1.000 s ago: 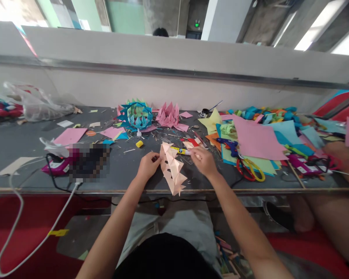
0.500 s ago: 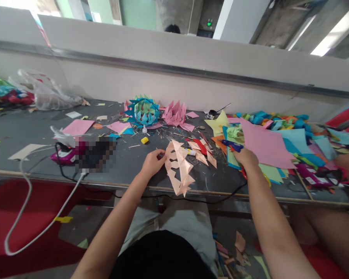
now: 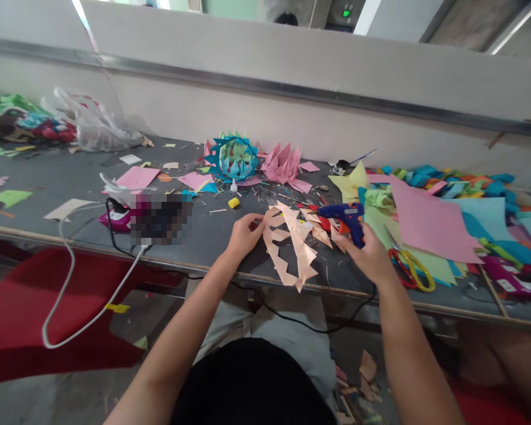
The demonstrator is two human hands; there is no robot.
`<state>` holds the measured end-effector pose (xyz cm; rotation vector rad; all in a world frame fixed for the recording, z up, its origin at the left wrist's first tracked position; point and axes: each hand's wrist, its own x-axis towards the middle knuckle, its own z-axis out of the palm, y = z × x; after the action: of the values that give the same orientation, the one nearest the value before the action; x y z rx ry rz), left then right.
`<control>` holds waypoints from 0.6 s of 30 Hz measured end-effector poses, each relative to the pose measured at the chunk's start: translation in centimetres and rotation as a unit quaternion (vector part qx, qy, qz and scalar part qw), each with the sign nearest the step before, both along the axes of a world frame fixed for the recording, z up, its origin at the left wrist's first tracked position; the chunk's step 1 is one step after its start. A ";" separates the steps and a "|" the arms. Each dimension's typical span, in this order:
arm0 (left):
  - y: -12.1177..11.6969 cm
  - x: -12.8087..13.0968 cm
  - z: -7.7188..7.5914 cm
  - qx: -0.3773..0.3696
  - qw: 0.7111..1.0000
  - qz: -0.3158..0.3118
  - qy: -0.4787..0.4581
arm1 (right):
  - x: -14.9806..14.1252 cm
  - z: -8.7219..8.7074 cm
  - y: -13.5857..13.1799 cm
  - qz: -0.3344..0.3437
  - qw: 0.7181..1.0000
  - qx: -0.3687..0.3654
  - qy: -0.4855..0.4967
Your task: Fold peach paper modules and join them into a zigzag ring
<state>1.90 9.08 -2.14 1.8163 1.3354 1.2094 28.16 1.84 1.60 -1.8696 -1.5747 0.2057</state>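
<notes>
My left hand (image 3: 244,235) pinches the top edge of a peach folded-paper chain of pointed modules (image 3: 292,248), which trails over the grey table's front edge (image 3: 194,265). My right hand (image 3: 368,254) is wrapped round the grip of a blue hot glue gun (image 3: 346,215), its nozzle pointing left toward the peach paper. Loose peach and red folded triangles (image 3: 323,231) lie between the hands.
A blue-green paper flower (image 3: 232,158) and a pink one (image 3: 283,164) stand at the back. Stacked coloured sheets (image 3: 429,221), red-yellow scissors (image 3: 409,268), a yellow glue cap (image 3: 233,202), a plastic bag (image 3: 92,127) and a white cable (image 3: 71,265) lie about.
My right hand reached right to the paper stack, took hold of the blue glue gun and brought it back toward the peach paper. My left hand kept its hold on the paper.
</notes>
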 end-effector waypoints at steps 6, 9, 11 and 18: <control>0.1 -0.1 -0.3 -0.003 1.000 0.005 -0.011 | -3.5 -2.4 -0.1 0.051 0.994 0.045 -0.081; 0.1 0.0 -0.2 -0.011 1.000 0.000 -0.011 | -4.1 -3.4 0.1 0.068 0.988 0.048 -0.131; 0.1 0.0 -0.1 -0.016 1.000 -0.003 -0.009 | -4.3 -3.7 0.1 0.081 0.983 0.052 -0.153; 0.3 0.0 -0.3 -0.022 1.000 -0.011 0.008 | -4.6 -4.8 0.1 0.086 0.980 0.078 -0.162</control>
<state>1.88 9.34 -2.47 1.8088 1.3367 1.1460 23.55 1.98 -3.18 -1.7080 -1.9137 -0.1534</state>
